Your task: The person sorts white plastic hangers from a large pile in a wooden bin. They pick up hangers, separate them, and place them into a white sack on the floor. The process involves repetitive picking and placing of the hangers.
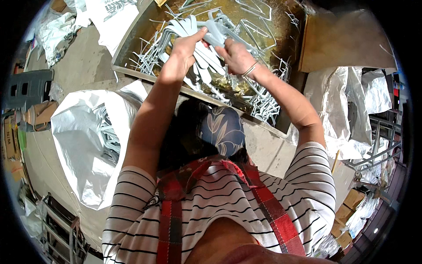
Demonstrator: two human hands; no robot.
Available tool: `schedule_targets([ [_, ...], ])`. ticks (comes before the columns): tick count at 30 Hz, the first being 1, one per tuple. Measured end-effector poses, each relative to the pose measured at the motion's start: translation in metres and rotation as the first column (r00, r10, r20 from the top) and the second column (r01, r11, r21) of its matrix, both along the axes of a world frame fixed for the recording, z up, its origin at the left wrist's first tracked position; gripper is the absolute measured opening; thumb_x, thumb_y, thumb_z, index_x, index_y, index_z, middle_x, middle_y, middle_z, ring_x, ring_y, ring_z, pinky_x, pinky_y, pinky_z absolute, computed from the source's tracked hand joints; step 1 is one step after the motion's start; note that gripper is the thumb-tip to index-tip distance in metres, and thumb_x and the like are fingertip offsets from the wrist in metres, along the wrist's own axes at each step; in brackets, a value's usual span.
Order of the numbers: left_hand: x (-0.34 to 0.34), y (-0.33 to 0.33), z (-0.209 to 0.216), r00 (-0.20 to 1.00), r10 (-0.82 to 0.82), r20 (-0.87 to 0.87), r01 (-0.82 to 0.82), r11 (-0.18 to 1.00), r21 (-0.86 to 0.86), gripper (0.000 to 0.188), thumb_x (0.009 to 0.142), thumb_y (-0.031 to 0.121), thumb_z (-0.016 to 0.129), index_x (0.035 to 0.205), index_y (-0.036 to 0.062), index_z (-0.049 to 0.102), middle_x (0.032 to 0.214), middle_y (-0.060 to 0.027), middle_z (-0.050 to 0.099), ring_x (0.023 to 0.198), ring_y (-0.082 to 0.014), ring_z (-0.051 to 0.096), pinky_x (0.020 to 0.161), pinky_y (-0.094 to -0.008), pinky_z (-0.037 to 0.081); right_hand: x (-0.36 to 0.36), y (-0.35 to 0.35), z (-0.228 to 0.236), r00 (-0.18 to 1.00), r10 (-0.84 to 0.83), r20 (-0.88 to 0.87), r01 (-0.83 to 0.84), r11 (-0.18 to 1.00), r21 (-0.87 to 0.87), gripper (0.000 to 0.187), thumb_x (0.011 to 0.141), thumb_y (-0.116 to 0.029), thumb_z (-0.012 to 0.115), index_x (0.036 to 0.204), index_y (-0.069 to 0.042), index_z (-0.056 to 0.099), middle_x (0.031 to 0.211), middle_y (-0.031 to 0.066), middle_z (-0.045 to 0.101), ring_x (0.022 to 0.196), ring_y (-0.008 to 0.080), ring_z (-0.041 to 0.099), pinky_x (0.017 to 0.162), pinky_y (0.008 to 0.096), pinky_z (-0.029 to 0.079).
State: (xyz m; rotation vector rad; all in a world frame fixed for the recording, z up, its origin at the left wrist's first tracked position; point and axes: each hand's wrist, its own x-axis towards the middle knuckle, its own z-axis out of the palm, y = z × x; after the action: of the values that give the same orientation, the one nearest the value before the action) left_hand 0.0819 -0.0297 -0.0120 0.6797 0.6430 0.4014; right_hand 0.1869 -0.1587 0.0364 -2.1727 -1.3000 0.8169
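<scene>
The left hand [181, 50] holds a fanned bundle of pale grey hangers [185, 26] at the upper centre of the frame, its thumb laid along the strips and its other fingers mostly hidden. Just to its right, the right hand [240, 58] reaches in at the bundle with curled fingers (a thin bangle [250, 69] circles that wrist); whether they grip anything I cannot tell.

The bundle is above a shallow metal tray [124, 69] that fills the upper middle of the frame. Thin pale sticks [268, 108] lie heaped in the tray's lower right corner, and a loose hanger [259, 33] lies toward its upper right. A brown board [347, 42] stands beside the tray at the upper right of the frame. At the left of the frame, an open white sack [74, 132] holds more grey hangers [110, 134].
</scene>
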Motion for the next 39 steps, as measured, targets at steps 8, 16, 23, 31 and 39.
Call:
schedule_targets([
  [8, -0.02, -0.004, 0.067, 0.953, 0.191, -0.236, -0.175, 0.981, 0.087, 0.031, 0.081, 0.006, 0.059, 0.107, -0.0088, 0.051, 0.097, -0.0221, 0.06, 0.086, -0.0294, 0.063, 0.07, -0.0404, 0.056, 0.024, -0.039, -0.052, 0.915, 0.126, -0.383, -0.102, 0.991, 0.081, 0.03, 0.089, -0.031, 0.051, 0.098, -0.002, 0.051, 0.067, -0.0033, 0.047, 0.056, 0.0072, 0.042, 0.048, 0.0241, 0.035],
  [16, -0.025, 0.033, 0.013, 0.934, 0.299, -0.198, 0.018, 0.514, 0.858, 0.039, 0.067, 0.025, 0.075, 0.088, -0.0062, 0.063, 0.079, -0.0117, 0.065, 0.07, -0.0185, 0.061, 0.064, -0.029, 0.049, 0.115, -0.07, -0.03, 0.765, 0.326, 0.555, -0.079, 0.903, -0.422, 0.023, 0.084, -0.022, 0.05, 0.088, -0.002, 0.061, 0.08, 0.0181, 0.063, 0.073, 0.029, 0.062, 0.066, 0.038, 0.05],
  [23, -0.014, -0.012, 0.035, 0.924, -0.072, -0.377, 0.38, 0.309, 0.872, 0.044, 0.066, 0.03, 0.074, 0.096, 0.0003, 0.064, 0.089, -0.0156, 0.065, 0.083, -0.0216, 0.062, 0.076, -0.0315, 0.048, 0.038, 0.001, 0.067, 0.775, 0.424, 0.468, -0.441, 0.894, -0.079, 0.023, 0.079, -0.017, 0.058, 0.095, -0.001, 0.06, 0.092, 0.021, 0.06, 0.071, 0.035, 0.059, 0.064, 0.0389, 0.048],
  [31, -0.027, 0.023, 0.027, 0.963, 0.09, -0.253, 0.085, 0.792, 0.605, 0.038, 0.072, 0.009, 0.071, 0.096, -0.0147, 0.055, 0.087, -0.0204, 0.062, 0.072, -0.0245, 0.064, 0.066, -0.0304, 0.055, 0.125, -0.019, -0.1, 0.85, 0.093, 0.519, -0.054, 0.995, -0.089, 0.018, 0.079, -0.02, 0.058, 0.094, -0.01, 0.064, 0.082, 0.0177, 0.063, 0.071, 0.0308, 0.062, 0.067, 0.0352, 0.05],
  [39, -0.038, 0.044, 0.033, 0.926, 0.305, 0.223, -0.348, 0.918, 0.189, 0.024, 0.073, -0.005, 0.065, 0.094, -0.0121, 0.056, 0.086, -0.018, 0.062, 0.07, -0.0242, 0.064, 0.063, -0.0338, 0.054, 0.135, -0.09, -0.301, 0.897, 0.124, 0.423, 0.132, 0.841, -0.525, 0.041, 0.075, -0.018, 0.055, 0.111, -0.001, 0.045, 0.093, 0.0253, 0.059, 0.088, 0.0386, 0.058, 0.078, 0.0411, 0.047],
])
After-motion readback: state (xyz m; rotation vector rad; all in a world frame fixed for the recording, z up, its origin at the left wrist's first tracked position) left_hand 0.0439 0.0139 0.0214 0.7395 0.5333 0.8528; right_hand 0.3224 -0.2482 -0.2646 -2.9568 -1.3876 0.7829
